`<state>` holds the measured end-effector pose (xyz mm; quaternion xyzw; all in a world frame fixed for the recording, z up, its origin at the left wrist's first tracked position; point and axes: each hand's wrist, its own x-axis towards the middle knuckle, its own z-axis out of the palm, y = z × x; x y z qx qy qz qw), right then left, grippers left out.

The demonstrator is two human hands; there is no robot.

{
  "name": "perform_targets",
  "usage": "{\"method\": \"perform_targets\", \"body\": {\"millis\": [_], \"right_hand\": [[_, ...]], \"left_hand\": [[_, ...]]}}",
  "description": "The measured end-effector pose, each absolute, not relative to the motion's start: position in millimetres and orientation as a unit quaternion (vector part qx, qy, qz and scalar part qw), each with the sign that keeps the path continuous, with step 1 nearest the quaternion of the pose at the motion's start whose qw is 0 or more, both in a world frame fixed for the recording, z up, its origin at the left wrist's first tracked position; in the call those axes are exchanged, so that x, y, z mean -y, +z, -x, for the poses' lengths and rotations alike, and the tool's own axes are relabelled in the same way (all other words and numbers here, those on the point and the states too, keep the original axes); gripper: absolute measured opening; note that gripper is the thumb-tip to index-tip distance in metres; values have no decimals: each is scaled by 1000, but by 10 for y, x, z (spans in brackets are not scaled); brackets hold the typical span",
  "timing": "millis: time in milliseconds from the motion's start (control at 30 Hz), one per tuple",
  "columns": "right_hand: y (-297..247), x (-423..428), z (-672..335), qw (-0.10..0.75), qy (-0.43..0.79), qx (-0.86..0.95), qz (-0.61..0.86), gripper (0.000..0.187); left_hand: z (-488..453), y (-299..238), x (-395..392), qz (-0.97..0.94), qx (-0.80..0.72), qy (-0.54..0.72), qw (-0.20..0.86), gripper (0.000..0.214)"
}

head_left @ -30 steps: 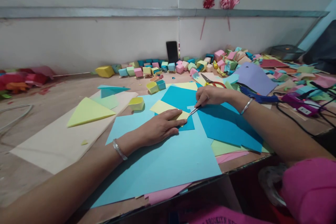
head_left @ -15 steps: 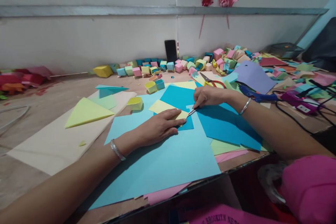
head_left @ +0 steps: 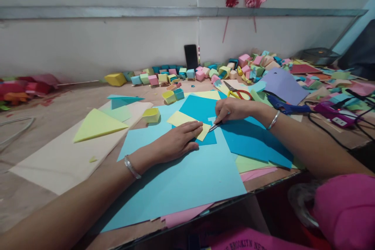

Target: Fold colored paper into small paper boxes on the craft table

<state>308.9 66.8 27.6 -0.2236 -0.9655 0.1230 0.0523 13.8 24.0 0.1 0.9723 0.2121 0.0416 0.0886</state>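
My left hand [head_left: 181,140] lies flat with its fingers stretched out, pressing on a small pale yellow paper piece [head_left: 179,118]. That piece rests on a darker blue paper piece [head_left: 208,139], above a large light blue sheet [head_left: 187,187]. My right hand [head_left: 230,109] is closed around a slim pointed metal tool [head_left: 215,126] with a dark handle; its exact kind is hard to make out. The tip touches or nearly touches the yellow piece's right edge. A deep blue sheet [head_left: 253,140] lies under my right wrist.
Red- and yellow-handled scissors [head_left: 238,91] and a blue glue gun [head_left: 287,106] lie beyond my right arm. Small paper boxes [head_left: 152,80] line the wall around a phone [head_left: 191,56]. A folded yellow paper [head_left: 98,127] sits left. A cable [head_left: 325,133] crosses the right side.
My left fingertips have drawn back slightly to the left, baring more of the yellow piece's right end. The right hand and its tool have barely moved.
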Motion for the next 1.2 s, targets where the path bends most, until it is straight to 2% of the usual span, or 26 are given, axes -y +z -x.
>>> {"method": "perform_targets", "body": {"millis": [467,767,900,1000,1100,1200], "right_hand": [[288,-503,-2905,50,126,969,205,23],[311,-438,-2801,51,144,974,170,23],[418,-418,-2844,78,176,969,153,21],[497,-522,-3028,189,163,943,221,22],[467,-688,-3225,304,78,863,396,27],[353,-805,-3302,304,-52,776,551,25]], "left_hand": [[-164,36,-223,-974,-205,52,79,53],[-117,82,-229,-975,-180,45,118,71],[-108,74,-242,-975,-181,42,125,71],[-116,54,-242,-973,-194,42,117,63],[-134,46,-228,-972,-208,49,101,58],[-147,55,-213,-970,-212,59,99,54]]}}
